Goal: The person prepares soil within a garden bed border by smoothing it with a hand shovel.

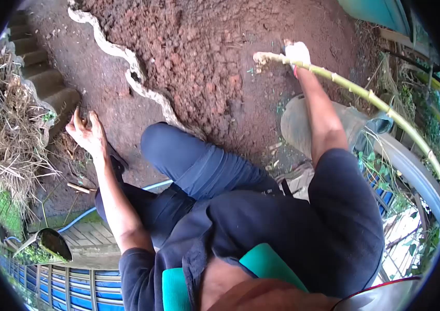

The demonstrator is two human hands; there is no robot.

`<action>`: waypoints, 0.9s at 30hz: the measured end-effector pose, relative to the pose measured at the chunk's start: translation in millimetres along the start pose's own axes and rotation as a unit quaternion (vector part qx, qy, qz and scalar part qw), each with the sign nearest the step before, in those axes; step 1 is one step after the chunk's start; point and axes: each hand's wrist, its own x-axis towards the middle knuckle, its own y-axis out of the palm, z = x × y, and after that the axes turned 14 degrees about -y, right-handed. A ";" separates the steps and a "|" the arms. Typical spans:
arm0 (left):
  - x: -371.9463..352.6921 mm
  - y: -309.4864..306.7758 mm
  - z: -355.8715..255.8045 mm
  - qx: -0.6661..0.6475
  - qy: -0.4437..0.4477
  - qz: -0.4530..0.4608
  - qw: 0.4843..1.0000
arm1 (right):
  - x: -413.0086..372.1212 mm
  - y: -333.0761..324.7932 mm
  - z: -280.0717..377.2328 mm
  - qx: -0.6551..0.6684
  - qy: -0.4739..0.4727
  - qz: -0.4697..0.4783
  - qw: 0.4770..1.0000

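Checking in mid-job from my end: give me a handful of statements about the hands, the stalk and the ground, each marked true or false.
1. The right hand is at the stalk, near one end. True.
2. The left hand is at the stalk too. False: it is well away from it, beside the corrugated sheet.
3. Straw is heaped beside the corrugated sheet. True.
4. The pale strip on the ground runs straight. False: it winds.
5. Clumpy brown soil lies between the pale strip and the right hand. True.
6. The thin tube at the lower left is red. False: it is blue.
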 end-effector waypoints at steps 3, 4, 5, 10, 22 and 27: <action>26.1 1.9 -8.4 0.052 0.040 -0.028 0.997 | -40.2 -37.2 65.2 -0.024 0.005 -0.056 0.998; 29.9 4.5 -10.7 0.005 0.003 -0.008 1.000 | -49.4 -34.7 67.3 -0.046 -0.012 -0.070 0.996; 30.3 4.6 -8.2 -0.038 -0.038 0.013 0.998 | -58.7 -29.7 66.7 -0.069 -0.031 -0.078 0.994; 34.0 10.9 1.3 -0.115 -0.076 0.011 0.990 | -81.5 -8.0 53.9 -0.167 -0.100 -0.181 0.964; 30.6 4.2 13.2 -0.132 -0.108 0.055 0.984 | -22.5 -30.5 85.0 0.258 0.099 -0.075 0.958; 26.4 9.7 9.3 -0.121 -0.093 0.082 0.985 | -55.2 26.6 60.2 -0.026 -0.143 -0.326 0.934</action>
